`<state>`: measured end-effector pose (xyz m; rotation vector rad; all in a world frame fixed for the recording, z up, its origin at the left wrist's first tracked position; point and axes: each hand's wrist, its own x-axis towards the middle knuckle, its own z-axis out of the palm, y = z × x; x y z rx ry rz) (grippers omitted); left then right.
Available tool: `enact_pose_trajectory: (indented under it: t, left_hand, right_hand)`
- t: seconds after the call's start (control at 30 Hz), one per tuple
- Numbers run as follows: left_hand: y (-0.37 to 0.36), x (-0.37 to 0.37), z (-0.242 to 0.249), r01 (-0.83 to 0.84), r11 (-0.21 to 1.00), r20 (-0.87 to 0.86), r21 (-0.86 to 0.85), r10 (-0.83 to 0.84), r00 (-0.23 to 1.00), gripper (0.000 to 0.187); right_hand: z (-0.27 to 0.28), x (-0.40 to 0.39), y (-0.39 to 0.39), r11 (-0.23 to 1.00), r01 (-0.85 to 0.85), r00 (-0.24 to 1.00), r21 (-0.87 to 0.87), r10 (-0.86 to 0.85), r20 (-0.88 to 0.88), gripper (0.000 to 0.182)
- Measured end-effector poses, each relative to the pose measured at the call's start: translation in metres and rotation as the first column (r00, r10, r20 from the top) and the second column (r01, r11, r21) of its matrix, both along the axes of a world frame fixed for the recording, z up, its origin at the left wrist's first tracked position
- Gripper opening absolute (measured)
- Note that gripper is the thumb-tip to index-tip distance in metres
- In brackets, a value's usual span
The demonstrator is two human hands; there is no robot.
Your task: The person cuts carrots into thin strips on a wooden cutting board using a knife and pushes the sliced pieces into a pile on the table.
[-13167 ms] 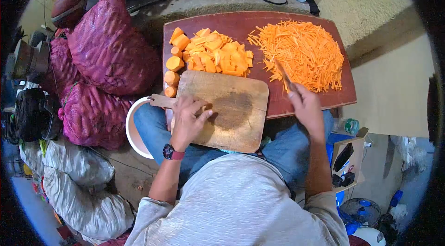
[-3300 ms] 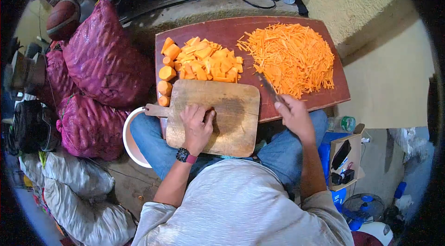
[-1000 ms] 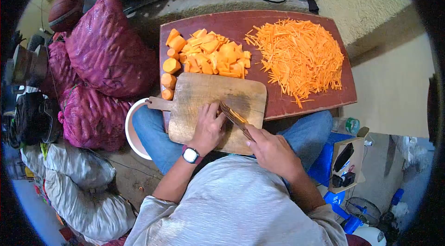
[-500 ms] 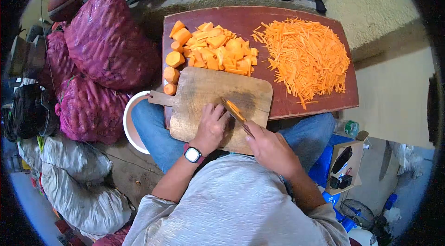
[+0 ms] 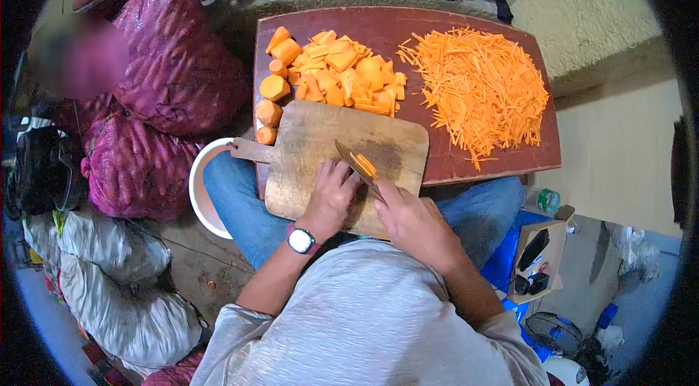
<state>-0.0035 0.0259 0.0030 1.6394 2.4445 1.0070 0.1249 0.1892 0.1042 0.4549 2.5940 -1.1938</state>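
Observation:
A wooden cutting board (image 5: 298, 138) with a handle lies across my lap and the edge of the table. My right hand (image 5: 411, 222) grips a kitchen knife (image 5: 345, 152), its blade slanting up and left over the board. A few thin carrot strips (image 5: 366, 162) lie along the right side of the blade. My left hand (image 5: 333, 193) rests on the board with its fingers curled down, left of the blade; whatever is under the fingertips is hidden.
On the red table (image 5: 437, 175) are carrot chunks (image 5: 274, 88), a pile of carrot slices (image 5: 342, 73) and a large heap of carrot shreds (image 5: 484, 91). A white basin (image 5: 195, 189) and full purple mesh sacks (image 5: 178, 51) stand left. An open cardboard box (image 5: 546, 262) sits right.
The knife and my right hand have shifted slightly left, and the blade now points further left. The carrot strips now show along its right side. My left hand stays nearly in place.

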Motion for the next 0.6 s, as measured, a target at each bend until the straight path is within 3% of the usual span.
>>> enact_pose_trajectory:
  t: [0.2, 0.4, 0.47, 0.6]
  left_hand:
    - [-0.003, -0.002, -0.005, 0.008, 1.0, 0.018, -0.018, -0.007, 1.0, 0.043]
    - [-0.009, -0.007, -0.007, 0.028, 1.0, 0.022, 0.001, -0.028, 0.999, 0.044]
    - [-0.01, -0.004, -0.004, 0.028, 0.999, 0.042, -0.018, -0.027, 0.999, 0.044]
    - [-0.009, -0.002, -0.005, 0.008, 1.0, 0.055, 0.024, -0.009, 0.998, 0.041]
  right_hand:
    - [-0.009, 0.004, -0.002, 0.999, 0.018, 0.999, 0.034, -0.017, -0.036, 0.038]
    - [-0.002, 0.006, -0.002, 0.999, -0.019, 0.998, 0.038, 0.017, 0.061, 0.04]
    - [-0.017, 0.01, -0.005, 1.0, 0.007, 0.998, 0.017, -0.006, -0.062, 0.039]
    - [-0.004, -0.012, -0.005, 0.999, -0.015, 0.999, 0.049, 0.014, 0.033, 0.04]
